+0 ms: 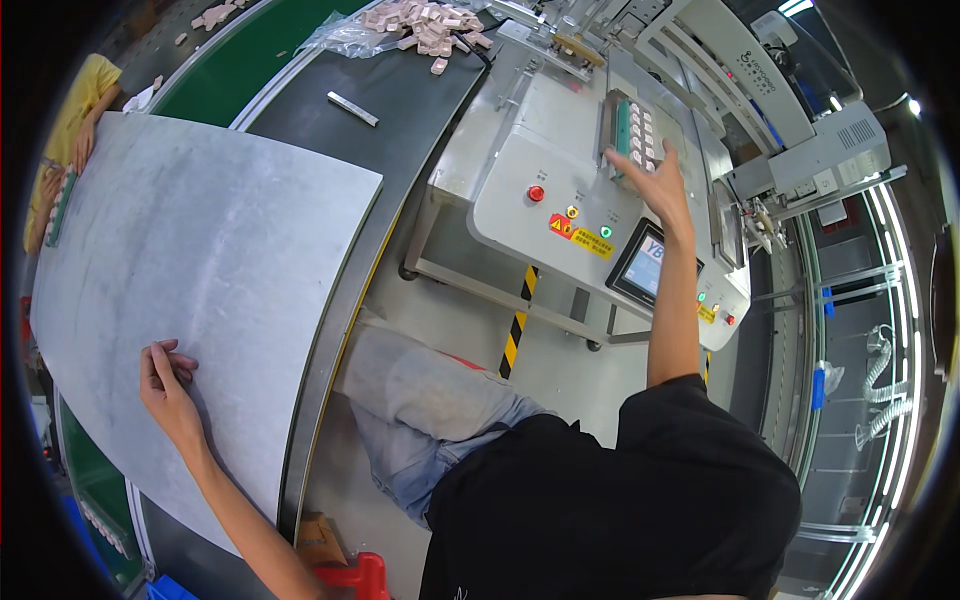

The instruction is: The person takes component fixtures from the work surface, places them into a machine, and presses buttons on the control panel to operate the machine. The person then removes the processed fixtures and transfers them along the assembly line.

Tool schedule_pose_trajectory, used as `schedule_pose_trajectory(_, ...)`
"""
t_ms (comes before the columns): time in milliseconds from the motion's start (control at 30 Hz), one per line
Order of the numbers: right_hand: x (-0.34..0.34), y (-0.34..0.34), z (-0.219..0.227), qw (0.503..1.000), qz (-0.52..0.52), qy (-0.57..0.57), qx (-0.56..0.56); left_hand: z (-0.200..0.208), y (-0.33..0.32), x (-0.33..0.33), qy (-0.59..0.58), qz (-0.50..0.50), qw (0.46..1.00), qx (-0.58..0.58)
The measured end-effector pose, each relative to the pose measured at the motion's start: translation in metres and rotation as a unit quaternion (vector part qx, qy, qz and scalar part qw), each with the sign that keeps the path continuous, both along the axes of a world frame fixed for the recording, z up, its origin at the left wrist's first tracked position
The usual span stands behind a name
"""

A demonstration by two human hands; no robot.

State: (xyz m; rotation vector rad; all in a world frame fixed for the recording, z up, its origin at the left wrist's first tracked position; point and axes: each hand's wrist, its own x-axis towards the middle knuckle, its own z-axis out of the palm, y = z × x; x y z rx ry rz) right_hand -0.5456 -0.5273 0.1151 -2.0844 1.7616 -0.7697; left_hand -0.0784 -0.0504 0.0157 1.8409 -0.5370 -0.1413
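Observation:
My right hand (655, 180) reaches over the white machine bench (560, 130), thumb and fingers spread wide. Between them lies the near end of a green tray (622, 125) carrying rows of small whitish pieces (636, 120). I cannot tell whether the fingers touch the tray; they do not close round it. My left hand (166, 385) is at the pale grey board (250, 230) on my left. Its fingers are loosely bent and apart, and nothing shows in them.
A pile of pinkish-white pieces (430, 25) and a clear plastic bag (345, 35) lie on the dark table (400, 100), with a light strip (353, 108). The bench bears a red button (536, 193) and a screen (645, 265). A co-worker's hand (84, 145) is at far left.

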Motion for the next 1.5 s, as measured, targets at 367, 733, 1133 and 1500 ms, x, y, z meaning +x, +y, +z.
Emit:
schedule_pose_trajectory(367, -0.052, -0.008, -0.034, 0.983, 0.137, -0.124, -0.019, 0.0, -0.005, -0.001, -0.006, 0.019, 0.999, 0.026)
schedule_pose_trajectory(733, -0.048, -0.044, -0.037, 0.988, 0.134, -0.04, -0.072, -0.002, -0.001, -0.001, -0.013, 0.011, 0.999, 0.039)
schedule_pose_trajectory(1133, -0.041, 0.105, -0.08, 0.976, 0.113, 0.181, 0.034, -0.001, -0.005, -0.002, -0.009, 0.0, 1.0, 0.029)
schedule_pose_trajectory(1500, -0.024, 0.108, -0.064, 0.97, 0.098, 0.219, 0.047, -0.009, -0.006, 0.0, -0.011, -0.006, 0.999, 0.037)
